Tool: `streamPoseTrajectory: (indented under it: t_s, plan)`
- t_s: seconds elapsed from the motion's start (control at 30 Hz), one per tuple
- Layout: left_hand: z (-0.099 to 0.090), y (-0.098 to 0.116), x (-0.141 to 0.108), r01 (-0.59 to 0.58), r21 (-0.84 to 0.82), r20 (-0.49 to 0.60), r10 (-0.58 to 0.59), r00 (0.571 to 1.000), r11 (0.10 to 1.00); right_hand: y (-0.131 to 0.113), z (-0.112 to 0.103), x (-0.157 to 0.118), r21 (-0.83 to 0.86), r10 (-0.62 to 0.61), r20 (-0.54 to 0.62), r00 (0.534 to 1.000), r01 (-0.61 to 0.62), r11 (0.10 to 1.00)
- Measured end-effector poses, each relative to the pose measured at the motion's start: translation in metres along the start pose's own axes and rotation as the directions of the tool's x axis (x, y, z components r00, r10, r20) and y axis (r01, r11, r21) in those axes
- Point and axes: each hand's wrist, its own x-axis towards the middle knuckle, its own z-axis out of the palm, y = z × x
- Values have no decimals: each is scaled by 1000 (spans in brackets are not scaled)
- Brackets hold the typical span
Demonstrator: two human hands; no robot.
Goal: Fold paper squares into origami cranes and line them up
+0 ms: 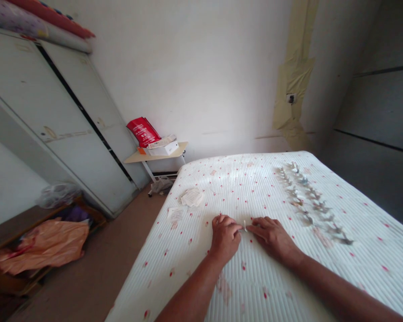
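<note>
A small piece of folded white paper (245, 226) stands up between my two hands, just above the bed's middle. My left hand (224, 236) is closed, its thumb and index finger pinching the paper's left side. From the other side, my right hand (272, 237) is also closed, with fingertips at the paper's right edge. To the right, several small folded paper birds (317, 205) stand in rows on the quilted sheet. Left of my hands lie a pile of printed paper pieces (192, 197) and a single paper square (176, 213).
The bed (255, 286) has a white ribbed cover with red spots. Beyond its left corner, a small table (134, 156) carries a red bag (143, 130) and a white box (168, 149). Grey cabinets (70, 112) line the left, near an orange plastic bag (50, 246).
</note>
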Motion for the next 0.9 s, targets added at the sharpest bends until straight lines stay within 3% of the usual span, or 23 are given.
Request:
streamPoseTrajectory:
  t_s: [0.2,0.5,0.7,0.9]
  plan:
    - [-2,0,2,10,-3,26,-9,1000,1000,8,5,-3,91,22,-40,999,-18,996]
    - [-4,7,1,-35,91,86,27,996,995,-5,-3,6,-50,58,89,994,-54,997]
    - [0,9,4,-57,130,91,45,995,990,-10,-12,14,-31,99,157,983,-95,995]
    - [-3,11,7,-168,213,100,150,984,963,-13,-13,13,-36,91,146,985,-86,996]
